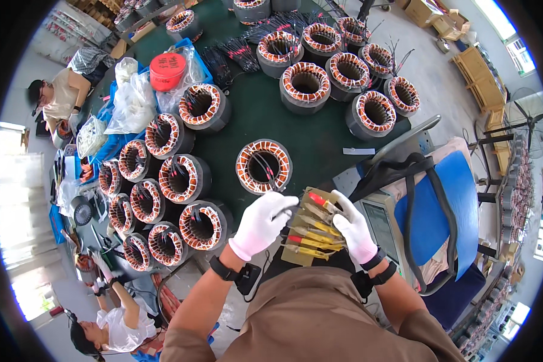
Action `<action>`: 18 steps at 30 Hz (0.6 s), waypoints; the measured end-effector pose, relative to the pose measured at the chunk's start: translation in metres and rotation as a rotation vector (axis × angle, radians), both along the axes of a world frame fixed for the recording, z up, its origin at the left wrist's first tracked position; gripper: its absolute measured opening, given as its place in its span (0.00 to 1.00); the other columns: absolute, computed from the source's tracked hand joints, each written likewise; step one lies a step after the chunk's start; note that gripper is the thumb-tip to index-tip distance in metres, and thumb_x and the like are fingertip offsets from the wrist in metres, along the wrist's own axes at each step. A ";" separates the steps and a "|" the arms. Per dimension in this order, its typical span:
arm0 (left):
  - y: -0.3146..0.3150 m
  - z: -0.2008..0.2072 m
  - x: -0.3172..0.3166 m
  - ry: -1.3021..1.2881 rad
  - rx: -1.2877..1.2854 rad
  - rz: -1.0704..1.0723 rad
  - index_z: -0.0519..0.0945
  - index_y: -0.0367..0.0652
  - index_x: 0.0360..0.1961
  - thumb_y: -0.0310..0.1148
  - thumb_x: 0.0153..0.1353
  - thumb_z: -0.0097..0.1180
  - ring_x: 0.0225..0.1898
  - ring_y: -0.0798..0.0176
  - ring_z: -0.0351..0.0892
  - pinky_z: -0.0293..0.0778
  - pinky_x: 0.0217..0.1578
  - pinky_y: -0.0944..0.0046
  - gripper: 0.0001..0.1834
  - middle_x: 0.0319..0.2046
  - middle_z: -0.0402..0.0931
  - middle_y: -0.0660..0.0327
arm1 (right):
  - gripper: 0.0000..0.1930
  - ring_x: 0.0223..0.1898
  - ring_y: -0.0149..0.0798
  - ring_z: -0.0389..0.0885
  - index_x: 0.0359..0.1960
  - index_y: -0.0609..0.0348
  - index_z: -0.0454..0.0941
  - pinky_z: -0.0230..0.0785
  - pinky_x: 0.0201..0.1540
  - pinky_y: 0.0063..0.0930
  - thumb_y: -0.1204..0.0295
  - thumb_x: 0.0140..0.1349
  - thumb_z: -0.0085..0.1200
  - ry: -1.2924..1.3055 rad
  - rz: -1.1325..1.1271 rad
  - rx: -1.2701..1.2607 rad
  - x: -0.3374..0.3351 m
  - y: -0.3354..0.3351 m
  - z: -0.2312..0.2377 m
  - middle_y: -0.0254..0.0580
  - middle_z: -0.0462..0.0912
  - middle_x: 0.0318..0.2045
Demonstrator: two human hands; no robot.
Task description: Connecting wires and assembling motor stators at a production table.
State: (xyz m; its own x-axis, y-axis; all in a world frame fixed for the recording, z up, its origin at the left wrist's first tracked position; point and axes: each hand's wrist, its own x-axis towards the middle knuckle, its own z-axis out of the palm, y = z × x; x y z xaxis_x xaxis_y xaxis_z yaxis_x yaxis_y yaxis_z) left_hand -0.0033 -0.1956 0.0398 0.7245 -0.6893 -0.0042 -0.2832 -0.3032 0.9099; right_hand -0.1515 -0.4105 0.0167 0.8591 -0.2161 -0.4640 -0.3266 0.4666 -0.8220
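Both my hands wear white gloves. On a tan board [297, 256] close to my body lie several metal clips with yellow sleeves [323, 234] and a red-sleeved clip [321, 201] at the far end. My right hand [355, 229] closes thumb and fingers around the tip of the red-sleeved clip. By the board's left edge, my left hand [260, 226] has its fingers curled together with the index finger stretched forward; what they hold is hidden. Just beyond my hands stands a stator [244, 166] with orange copper windings, white lacing and dark leads lying across its opening.
Rows of stators [178, 178] stand left, more [304, 81] at the far right, near bundled black leads [238, 51]. A red round lid [168, 71] sits among plastic bags. A boxy device with a screen [377, 226] is at right. Two people [123, 323] work at left.
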 end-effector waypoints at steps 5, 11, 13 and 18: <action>0.005 -0.005 0.001 0.091 -0.014 0.021 0.86 0.38 0.39 0.24 0.62 0.67 0.31 0.65 0.76 0.73 0.35 0.65 0.05 0.30 0.76 0.61 | 0.35 0.68 0.32 0.70 0.80 0.63 0.52 0.61 0.72 0.29 0.82 0.73 0.49 -0.056 -0.005 -0.049 0.007 -0.009 0.016 0.42 0.63 0.76; 0.010 -0.014 0.005 0.190 0.014 0.008 0.85 0.36 0.34 0.32 0.65 0.68 0.29 0.63 0.77 0.73 0.34 0.62 0.09 0.27 0.77 0.59 | 0.33 0.70 0.31 0.68 0.80 0.62 0.53 0.59 0.73 0.27 0.82 0.75 0.46 -0.090 0.019 -0.170 0.007 -0.008 0.019 0.42 0.66 0.75; 0.009 -0.012 0.006 0.132 0.078 -0.007 0.85 0.36 0.34 0.32 0.64 0.68 0.29 0.62 0.77 0.73 0.34 0.62 0.09 0.27 0.77 0.58 | 0.31 0.71 0.33 0.68 0.80 0.62 0.54 0.57 0.74 0.28 0.82 0.76 0.44 -0.136 0.059 -0.157 0.005 -0.005 0.015 0.42 0.67 0.74; 0.003 -0.002 0.007 0.080 0.183 0.003 0.84 0.37 0.31 0.35 0.65 0.68 0.28 0.57 0.79 0.73 0.32 0.60 0.11 0.26 0.77 0.57 | 0.44 0.73 0.37 0.66 0.79 0.61 0.54 0.57 0.75 0.33 0.87 0.61 0.59 -0.094 0.108 -0.032 0.005 -0.002 0.021 0.44 0.67 0.73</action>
State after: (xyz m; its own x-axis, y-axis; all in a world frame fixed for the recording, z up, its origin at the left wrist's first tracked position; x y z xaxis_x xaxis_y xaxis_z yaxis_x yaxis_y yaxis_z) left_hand 0.0040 -0.1923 0.0376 0.7189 -0.6696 -0.1868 -0.2109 -0.4661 0.8592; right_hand -0.1460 -0.4130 0.0374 0.9176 -0.1336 -0.3744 -0.2939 0.4062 -0.8652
